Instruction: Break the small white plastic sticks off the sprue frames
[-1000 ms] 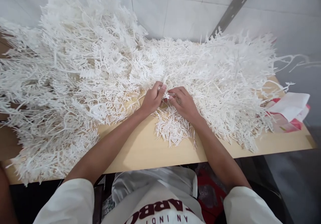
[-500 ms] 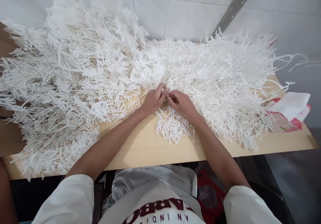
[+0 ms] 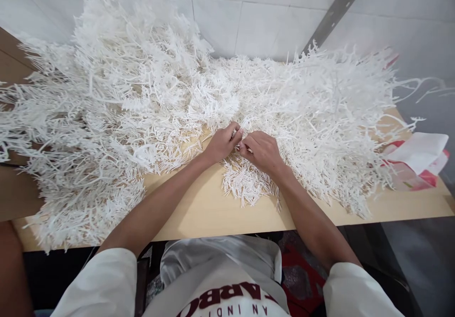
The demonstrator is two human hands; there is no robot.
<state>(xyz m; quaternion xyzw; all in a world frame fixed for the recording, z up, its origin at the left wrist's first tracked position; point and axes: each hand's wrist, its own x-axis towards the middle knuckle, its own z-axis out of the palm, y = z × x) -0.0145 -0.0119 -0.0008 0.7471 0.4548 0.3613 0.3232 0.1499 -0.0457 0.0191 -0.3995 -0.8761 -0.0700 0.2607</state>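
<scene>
At the middle of the table, my left hand (image 3: pixel 223 142) pinches a white branching plastic sprig (image 3: pixel 243 125) between thumb and fingers. My right hand (image 3: pixel 261 151) meets it from the right, its fingertips closed on the lower part of the same sprig. The hands nearly touch, and the fingers hide much of the piece. Just below them lies a small heap of short white sprigs (image 3: pixel 246 184). Behind both hands spreads a large pile of similar white sprigs (image 3: pixel 313 104).
A taller mound of white branched pieces (image 3: pixel 135 70) fills the left of the wooden table (image 3: pixel 199 212). At the right end lies a red and white plastic bag (image 3: pixel 415 163). A tiled wall (image 3: pixel 256 23) stands behind. Another person's arm (image 3: pixel 14 269) shows at lower left.
My right hand has turned slightly, its back now more toward the camera, and its fingers have curled closer. The whole view has shifted a little; both hands stay at the same spot.
</scene>
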